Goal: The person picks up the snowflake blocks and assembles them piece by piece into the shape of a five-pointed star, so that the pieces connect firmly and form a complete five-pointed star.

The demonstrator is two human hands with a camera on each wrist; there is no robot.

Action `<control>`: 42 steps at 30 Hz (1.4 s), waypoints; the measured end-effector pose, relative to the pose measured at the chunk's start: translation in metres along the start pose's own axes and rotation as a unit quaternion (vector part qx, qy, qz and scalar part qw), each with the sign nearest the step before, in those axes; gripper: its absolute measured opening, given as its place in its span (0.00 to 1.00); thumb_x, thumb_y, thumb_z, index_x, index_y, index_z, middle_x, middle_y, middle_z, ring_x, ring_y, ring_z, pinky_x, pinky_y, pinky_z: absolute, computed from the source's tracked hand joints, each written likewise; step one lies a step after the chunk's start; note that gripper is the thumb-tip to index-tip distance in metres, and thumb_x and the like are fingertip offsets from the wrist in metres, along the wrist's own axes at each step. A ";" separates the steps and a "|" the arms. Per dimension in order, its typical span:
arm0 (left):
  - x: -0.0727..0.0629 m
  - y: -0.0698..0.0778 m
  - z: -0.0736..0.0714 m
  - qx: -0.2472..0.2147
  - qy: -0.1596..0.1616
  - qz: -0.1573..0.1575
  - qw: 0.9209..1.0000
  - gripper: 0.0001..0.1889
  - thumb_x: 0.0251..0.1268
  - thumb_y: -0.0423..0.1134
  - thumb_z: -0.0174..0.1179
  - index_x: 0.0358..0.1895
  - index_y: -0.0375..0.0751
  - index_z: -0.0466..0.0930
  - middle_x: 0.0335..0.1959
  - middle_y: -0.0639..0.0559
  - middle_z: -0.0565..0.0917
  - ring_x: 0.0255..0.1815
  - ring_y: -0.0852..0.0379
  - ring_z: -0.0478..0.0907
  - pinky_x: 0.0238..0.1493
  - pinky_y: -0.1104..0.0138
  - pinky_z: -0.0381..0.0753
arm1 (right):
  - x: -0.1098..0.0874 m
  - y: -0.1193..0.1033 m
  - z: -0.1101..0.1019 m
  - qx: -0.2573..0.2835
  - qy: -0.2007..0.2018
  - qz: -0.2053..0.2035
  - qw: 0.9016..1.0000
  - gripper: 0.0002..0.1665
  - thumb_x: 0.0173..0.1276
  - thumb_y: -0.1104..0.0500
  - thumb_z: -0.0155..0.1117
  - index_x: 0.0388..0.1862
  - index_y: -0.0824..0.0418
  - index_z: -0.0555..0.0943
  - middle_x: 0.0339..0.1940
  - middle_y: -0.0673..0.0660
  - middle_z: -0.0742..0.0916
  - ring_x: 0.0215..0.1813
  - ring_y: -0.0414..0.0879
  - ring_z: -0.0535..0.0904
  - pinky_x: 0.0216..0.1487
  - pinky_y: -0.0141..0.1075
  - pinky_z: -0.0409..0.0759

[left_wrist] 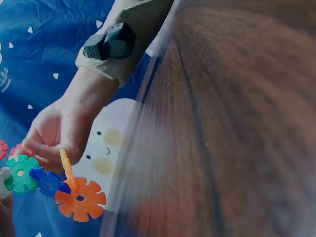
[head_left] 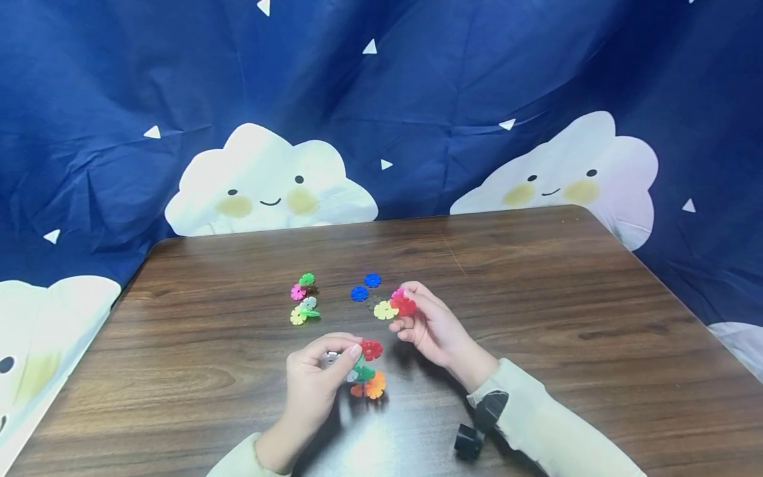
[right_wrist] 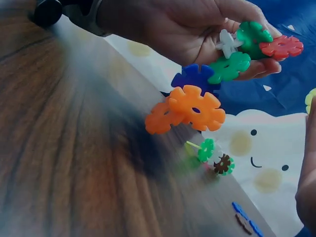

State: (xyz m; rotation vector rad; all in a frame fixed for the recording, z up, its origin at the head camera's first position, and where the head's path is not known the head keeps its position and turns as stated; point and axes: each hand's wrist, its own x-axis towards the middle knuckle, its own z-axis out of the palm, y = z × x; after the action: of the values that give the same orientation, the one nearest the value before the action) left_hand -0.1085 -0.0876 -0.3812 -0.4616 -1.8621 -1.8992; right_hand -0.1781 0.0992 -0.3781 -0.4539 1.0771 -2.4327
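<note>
My left hand [head_left: 311, 381] pinches a chain of joined plastic flower-shaped discs between thumb and fingers. Its pieces include a red disc [head_left: 372, 350], green discs [right_wrist: 230, 67], a white one [right_wrist: 228, 43], a blue one [right_wrist: 190, 78] and orange discs [head_left: 375, 384] hanging lowest. To the right and farther forward, my right hand [head_left: 438, 331] pinches a smaller cluster with a red disc [head_left: 404, 305], a pink one [head_left: 397, 293] and a yellow one [head_left: 384, 310]. The two clusters are apart. Fingers partly cover both joined groups.
On the brown table [head_left: 536, 285] lie two blue discs [head_left: 359, 293]. Left of them are a cluster with green and pink discs [head_left: 298, 291] and one with yellow, white and green discs [head_left: 298, 315]. A blue cloud-patterned cloth [head_left: 417, 86] hangs behind.
</note>
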 end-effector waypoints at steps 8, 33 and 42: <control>0.003 -0.003 0.007 -0.006 0.005 -0.051 0.999 0.03 0.49 0.23 0.64 0.26 0.32 0.82 0.29 0.47 0.86 0.36 0.58 0.82 0.40 0.71 0.81 | -0.016 -0.006 -0.007 0.015 -0.008 0.020 1.000 0.11 0.75 0.64 0.38 0.41 0.54 0.70 0.34 0.52 0.80 0.28 0.42 0.84 0.30 0.24 0.82; 0.012 -0.007 0.023 -0.022 0.011 -0.107 0.994 0.02 0.49 0.24 0.64 0.27 0.26 0.82 0.31 0.37 0.85 0.35 0.60 0.82 0.40 0.71 0.80 | -0.024 -0.003 -0.014 -0.011 -0.016 0.015 1.000 0.18 0.64 0.75 0.50 0.48 0.62 0.76 0.37 0.51 0.84 0.36 0.38 0.80 0.38 0.26 0.79; 0.012 -0.007 0.025 -0.029 0.012 -0.110 0.993 0.02 0.49 0.23 0.63 0.27 0.26 0.82 0.31 0.36 0.84 0.35 0.59 0.82 0.41 0.70 0.80 | -0.024 -0.002 -0.020 0.031 -0.133 0.011 0.991 0.16 0.64 0.71 0.53 0.50 0.59 0.71 0.44 0.54 0.83 0.38 0.37 0.79 0.36 0.22 0.76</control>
State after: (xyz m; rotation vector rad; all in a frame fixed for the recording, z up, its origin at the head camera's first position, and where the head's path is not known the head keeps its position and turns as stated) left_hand -0.1240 -0.0633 -0.3796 -0.2596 -1.9134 -2.0947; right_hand -0.1673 0.1250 -0.3924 -0.7194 0.8865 -2.2973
